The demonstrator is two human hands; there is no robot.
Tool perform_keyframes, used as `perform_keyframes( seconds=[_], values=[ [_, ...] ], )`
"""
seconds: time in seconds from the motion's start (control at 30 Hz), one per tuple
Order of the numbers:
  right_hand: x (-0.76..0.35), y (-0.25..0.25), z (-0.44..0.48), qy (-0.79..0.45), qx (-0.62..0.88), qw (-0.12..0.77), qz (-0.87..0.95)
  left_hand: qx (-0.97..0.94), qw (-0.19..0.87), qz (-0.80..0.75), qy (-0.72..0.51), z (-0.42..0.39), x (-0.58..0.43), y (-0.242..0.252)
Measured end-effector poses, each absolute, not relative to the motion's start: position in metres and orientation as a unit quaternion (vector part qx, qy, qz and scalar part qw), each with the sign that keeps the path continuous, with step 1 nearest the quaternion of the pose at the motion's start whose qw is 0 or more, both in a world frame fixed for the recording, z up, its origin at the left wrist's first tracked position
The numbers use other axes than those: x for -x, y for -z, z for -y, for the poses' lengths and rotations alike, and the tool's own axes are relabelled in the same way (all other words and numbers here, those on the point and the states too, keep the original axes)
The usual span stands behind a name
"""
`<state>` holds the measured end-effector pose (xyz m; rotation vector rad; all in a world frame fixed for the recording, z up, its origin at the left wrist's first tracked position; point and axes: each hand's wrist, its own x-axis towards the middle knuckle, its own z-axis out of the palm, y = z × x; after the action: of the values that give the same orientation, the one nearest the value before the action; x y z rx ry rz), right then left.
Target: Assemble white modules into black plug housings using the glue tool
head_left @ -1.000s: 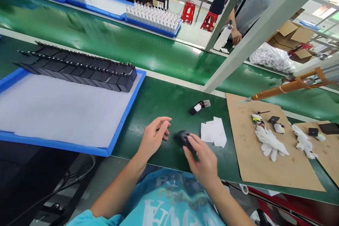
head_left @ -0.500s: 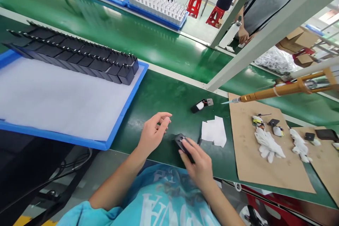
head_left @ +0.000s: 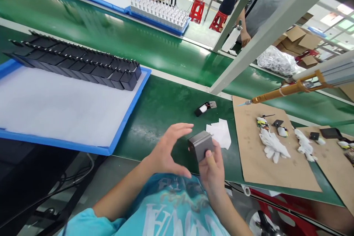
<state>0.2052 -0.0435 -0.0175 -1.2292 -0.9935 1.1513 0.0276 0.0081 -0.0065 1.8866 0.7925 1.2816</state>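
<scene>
A black plug-in power adapter (head_left: 201, 146) is held up over the front of the green bench in my right hand (head_left: 212, 166), thumb on its near side and fingers behind. Just left of it, my left hand (head_left: 168, 151) is open, thumb and fingers spread apart towards the adapter without touching it. Beyond my hands lies an opened small black casing (head_left: 200, 110) with a white part inside and a metal end. Partly behind the adapter are white paper pieces (head_left: 222, 134).
Rows of black adapters (head_left: 102, 70) stand along the far side of a blue-rimmed tray (head_left: 132, 108) at left. An orange dispenser (head_left: 279, 94) hangs over brown cardboard (head_left: 249, 155) bearing white gloves (head_left: 272, 145). A slanted metal post (head_left: 249, 51) rises behind.
My right hand has lifted the adapter off the bench and turned it over. My left hand has moved right and opened wide beside it. The view has shifted slightly.
</scene>
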Motion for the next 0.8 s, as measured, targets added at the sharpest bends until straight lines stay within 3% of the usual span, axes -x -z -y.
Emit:
perform_keyframes(
  seconds=[0.17, 0.5, 0.8],
  values=[
    [-0.185, -0.004, 0.040, -0.665, 0.468, 0.499, 0.299, -0.759, 0.293, -0.282, -0.508, 0.001, -0.055, -0.013],
    [-0.185, -0.001, 0.051, -0.702, 0.443, 0.477, 0.289, -0.738, 0.278, -0.407, -0.461, 0.010, -0.059, -0.022],
    [-0.180, 0.005, 0.046, -0.747, 0.401, 0.476, 0.234, -0.701, 0.328, -0.466, -0.428, 0.012, -0.056, -0.013]
  ],
)
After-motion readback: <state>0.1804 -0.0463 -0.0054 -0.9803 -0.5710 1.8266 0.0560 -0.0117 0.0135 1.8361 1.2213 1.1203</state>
